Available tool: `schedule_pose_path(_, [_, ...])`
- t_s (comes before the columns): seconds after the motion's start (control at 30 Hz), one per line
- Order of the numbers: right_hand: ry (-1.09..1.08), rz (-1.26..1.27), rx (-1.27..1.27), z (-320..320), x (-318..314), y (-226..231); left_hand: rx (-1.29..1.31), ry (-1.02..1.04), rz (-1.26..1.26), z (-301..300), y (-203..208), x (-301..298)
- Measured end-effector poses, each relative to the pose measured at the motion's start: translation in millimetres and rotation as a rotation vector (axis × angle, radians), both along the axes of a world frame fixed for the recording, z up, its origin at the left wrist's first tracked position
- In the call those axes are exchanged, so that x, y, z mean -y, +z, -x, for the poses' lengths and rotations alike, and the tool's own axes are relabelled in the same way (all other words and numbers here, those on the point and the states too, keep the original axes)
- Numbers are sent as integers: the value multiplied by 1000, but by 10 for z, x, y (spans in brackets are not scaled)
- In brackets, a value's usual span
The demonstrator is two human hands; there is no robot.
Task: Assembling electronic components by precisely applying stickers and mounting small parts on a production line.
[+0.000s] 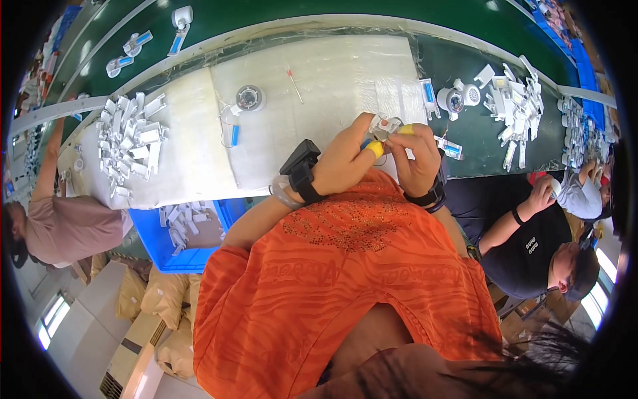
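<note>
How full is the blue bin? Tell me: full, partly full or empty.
The blue bin is partly full: white parts lie in it, and some bare bottom shows beside them at the right.

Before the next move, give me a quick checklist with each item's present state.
1. Left hand holding the small pale part: ok.
2. Right hand at that part: ok, though its exact grip is hidden.
3. Held part's inner fit: cannot tell, fingers cover it.
4. Slim red-ended tool in hand: not ok, lying on the white mat.
5. White pieces within view: ok, heaped on the mat's left.
</note>
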State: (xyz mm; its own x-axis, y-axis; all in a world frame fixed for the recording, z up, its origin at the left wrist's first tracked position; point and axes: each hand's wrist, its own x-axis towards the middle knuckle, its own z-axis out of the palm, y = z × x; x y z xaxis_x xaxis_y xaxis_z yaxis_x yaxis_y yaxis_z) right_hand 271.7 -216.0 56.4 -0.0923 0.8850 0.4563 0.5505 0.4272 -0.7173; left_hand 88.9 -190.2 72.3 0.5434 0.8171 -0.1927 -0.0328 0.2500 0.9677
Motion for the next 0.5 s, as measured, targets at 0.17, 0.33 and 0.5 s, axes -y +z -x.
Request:
schedule_pose_path(0.17, [-5,35,-14,9,-9,24,-101,-15,-223,18,-95,0])
schedule_pose_path(0.33, [23,3,-10,-1,-39,24,-78,103,-265,-70,-162,45])
schedule_pose_path(0.5, [24,-4,-1,6,-51,18,-129,81,-256,-46,-142,41])
